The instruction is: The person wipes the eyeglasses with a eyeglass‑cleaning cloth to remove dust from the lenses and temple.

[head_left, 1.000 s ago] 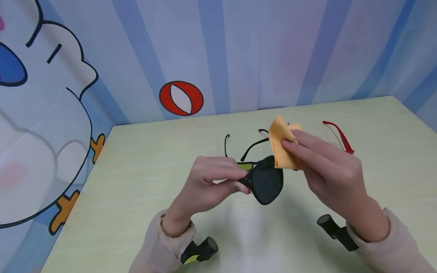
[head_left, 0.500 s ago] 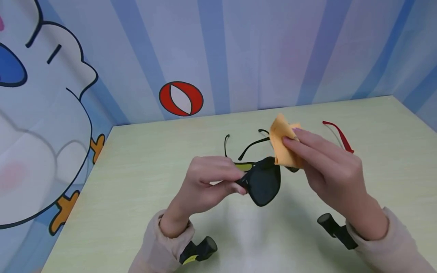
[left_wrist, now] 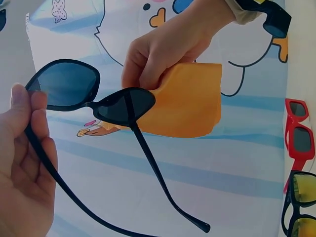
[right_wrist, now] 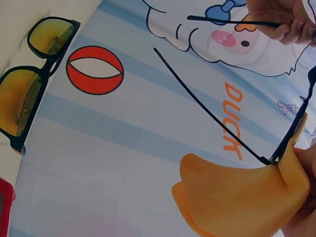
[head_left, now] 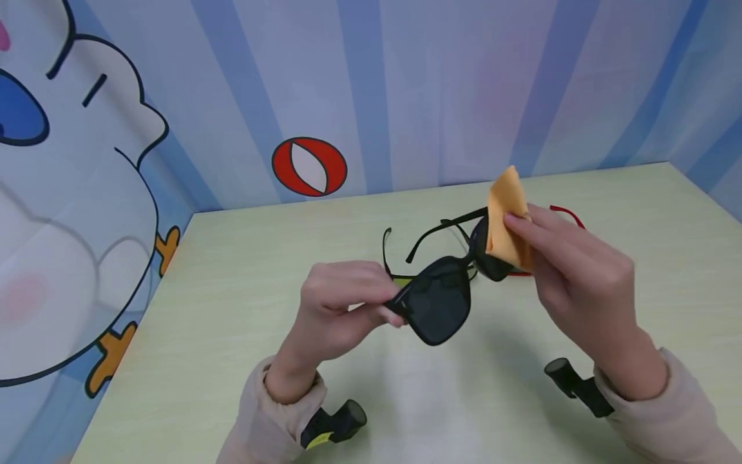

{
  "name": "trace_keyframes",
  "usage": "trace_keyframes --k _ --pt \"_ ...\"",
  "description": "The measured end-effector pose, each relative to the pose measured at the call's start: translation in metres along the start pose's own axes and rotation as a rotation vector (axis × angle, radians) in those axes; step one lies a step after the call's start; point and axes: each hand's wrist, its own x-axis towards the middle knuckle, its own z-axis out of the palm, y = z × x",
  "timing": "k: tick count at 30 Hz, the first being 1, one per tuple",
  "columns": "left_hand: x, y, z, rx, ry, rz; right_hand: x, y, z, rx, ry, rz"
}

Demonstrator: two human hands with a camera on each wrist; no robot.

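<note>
Black sunglasses (head_left: 437, 303) with dark lenses are held up above the table, their temples unfolded. My left hand (head_left: 342, 312) pinches one corner of the frame beside the hinge. At the other end, my right hand (head_left: 585, 277) grips a folded orange cloth (head_left: 507, 225) around the second lens, covering its outer part in the head view. From the left wrist view, the cloth (left_wrist: 190, 103) hangs behind that lens and the right fingers (left_wrist: 148, 71) press it there. The right wrist view shows the cloth (right_wrist: 237, 202) wrapped at the hinge of one temple.
Behind the held pair, black-framed sunglasses with yellow lenses (right_wrist: 22, 94) lie on the pale table (head_left: 261, 258). Red-framed glasses (left_wrist: 301, 140) lie beside them, mostly hidden by the right hand in the head view. A printed cartoon backdrop (head_left: 406, 96) borders the table.
The right hand and cloth have shifted right and slightly up, toward the lens's outer end. The left hand and sunglasses have moved slightly left; the bridge and more of the second lens now show.
</note>
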Motion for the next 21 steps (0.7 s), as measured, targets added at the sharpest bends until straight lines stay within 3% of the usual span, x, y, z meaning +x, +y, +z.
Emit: trace_keyframes --k 11,16,21 --pt "-0.001 -0.004 -0.003 0.023 0.116 -0.033 -0.003 -0.015 0.013 0.074 0.053 -0.150" --pt "0.000 -0.003 -0.005 0.002 0.172 -0.027 -0.002 -0.014 0.013 0.071 0.071 -0.171" --pt "0.000 -0.002 -0.006 -0.043 0.182 -0.021 0.000 -0.009 0.010 0.048 0.074 -0.153"
